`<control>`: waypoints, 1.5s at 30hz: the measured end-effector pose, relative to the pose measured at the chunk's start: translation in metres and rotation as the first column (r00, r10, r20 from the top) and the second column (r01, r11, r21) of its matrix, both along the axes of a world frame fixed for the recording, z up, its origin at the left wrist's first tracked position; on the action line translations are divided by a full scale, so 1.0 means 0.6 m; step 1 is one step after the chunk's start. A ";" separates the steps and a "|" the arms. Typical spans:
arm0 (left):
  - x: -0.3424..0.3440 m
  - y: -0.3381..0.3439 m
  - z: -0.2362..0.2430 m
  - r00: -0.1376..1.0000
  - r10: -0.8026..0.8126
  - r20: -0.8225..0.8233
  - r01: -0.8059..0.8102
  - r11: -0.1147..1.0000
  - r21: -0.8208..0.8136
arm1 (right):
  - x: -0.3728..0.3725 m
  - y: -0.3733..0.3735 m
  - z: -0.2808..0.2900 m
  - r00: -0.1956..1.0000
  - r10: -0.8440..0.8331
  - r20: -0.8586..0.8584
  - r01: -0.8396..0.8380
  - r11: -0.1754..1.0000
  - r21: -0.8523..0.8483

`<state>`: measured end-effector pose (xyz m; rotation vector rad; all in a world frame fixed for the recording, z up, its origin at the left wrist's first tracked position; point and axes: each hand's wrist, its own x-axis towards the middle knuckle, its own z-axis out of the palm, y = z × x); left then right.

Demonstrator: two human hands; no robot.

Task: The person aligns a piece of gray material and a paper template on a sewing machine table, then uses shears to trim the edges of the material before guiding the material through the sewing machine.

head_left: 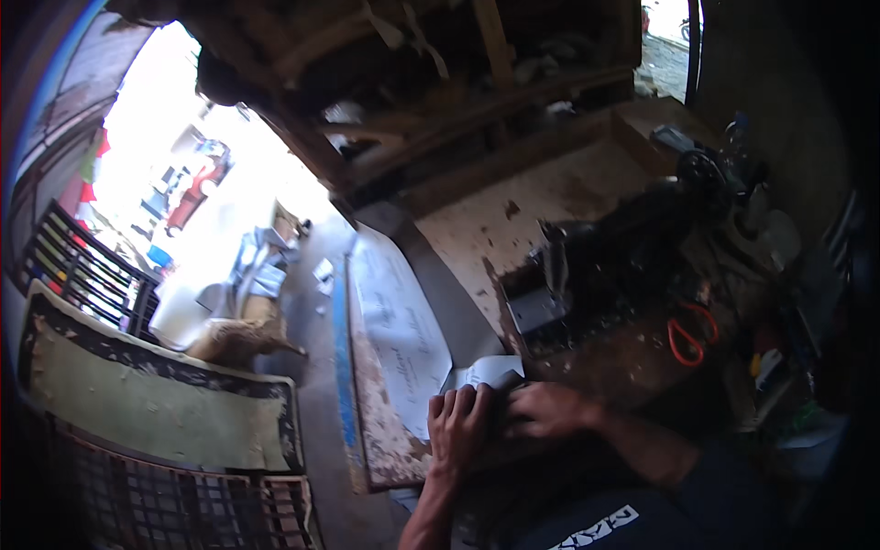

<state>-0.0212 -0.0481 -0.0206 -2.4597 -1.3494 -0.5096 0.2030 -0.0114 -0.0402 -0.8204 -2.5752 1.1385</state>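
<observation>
A long sheet with a white, printed back lies along the left part of the worktable, and a dark grey strip runs beside it. At the near end, a bit of white backing is folded up next to dark material. My left hand is closed over this near end, fingers bent and side by side. Close to its right, my right hand has its fingers curled round the dark material. Shadow hides the fingertips and exactly where the grip falls.
A black sewing machine stands on the worktable to the right, with a metal plate at its left end. Orange scissor handles lie nearer me. Left of the table are a worn padded bench and a tan animal.
</observation>
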 end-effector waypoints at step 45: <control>0.078 -0.060 -0.052 0.980 0.200 -0.016 -0.198 0.947 -0.252 | 0.046 -0.131 -0.034 0.839 -0.511 -0.187 0.532 0.699 0.478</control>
